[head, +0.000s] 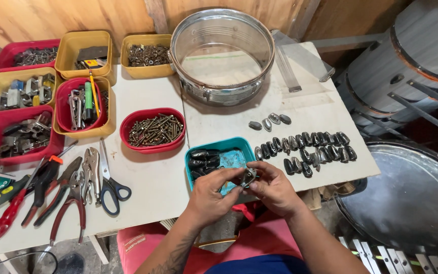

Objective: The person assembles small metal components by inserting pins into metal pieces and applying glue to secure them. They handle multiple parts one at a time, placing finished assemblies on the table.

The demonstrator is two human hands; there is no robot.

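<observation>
While both hands (214,190) (275,187) pinch a dark lug (248,176), a teal tray (229,144) sits beyond.

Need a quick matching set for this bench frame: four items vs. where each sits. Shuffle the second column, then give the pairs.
Things:
1. metal drum shell
2. scissors
3. red oval bowl of screws
4. small metal lug

Places:
A. between the left hand and right hand
B. lying flat beside the pliers, left part of the table
C. back of the table, by the wooden wall
D. middle of the table, left of the teal tray

Pairs: 1-C, 2-B, 3-D, 4-A
</observation>
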